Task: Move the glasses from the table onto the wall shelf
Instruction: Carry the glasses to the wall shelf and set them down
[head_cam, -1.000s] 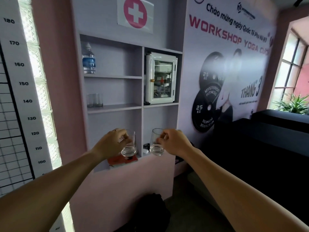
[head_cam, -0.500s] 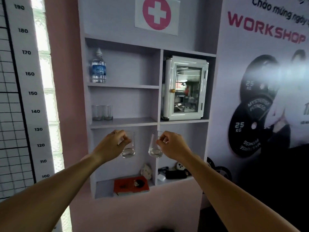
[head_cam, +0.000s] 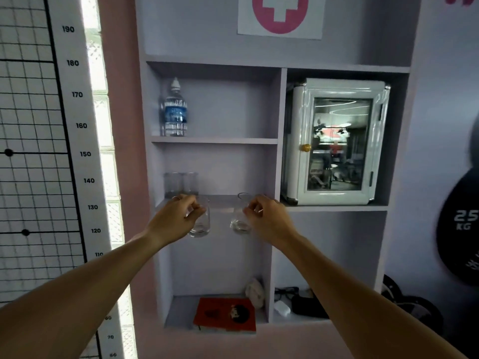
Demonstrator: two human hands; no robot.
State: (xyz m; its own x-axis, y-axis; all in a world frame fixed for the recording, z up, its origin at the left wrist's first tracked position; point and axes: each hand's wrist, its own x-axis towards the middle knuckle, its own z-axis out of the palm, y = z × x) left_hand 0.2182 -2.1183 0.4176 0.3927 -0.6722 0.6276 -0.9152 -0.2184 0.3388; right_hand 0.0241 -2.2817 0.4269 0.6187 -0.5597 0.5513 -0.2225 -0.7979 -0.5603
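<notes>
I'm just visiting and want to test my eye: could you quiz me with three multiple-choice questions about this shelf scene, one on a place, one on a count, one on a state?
1. Where does the water bottle stand?
A. top left compartment
B. bottom shelf
C. inside the white cabinet

2. How many glasses already stand on the middle shelf?
A. none
B. two
C. five

3. What is the left hand doing?
A. hanging empty
B. holding a glass
C. holding the red book

Answers: 1 A, it stands above the glasses on the shelf. 2 B, a pair stands at the left. 3 B, fingers wrap the left glass.
</notes>
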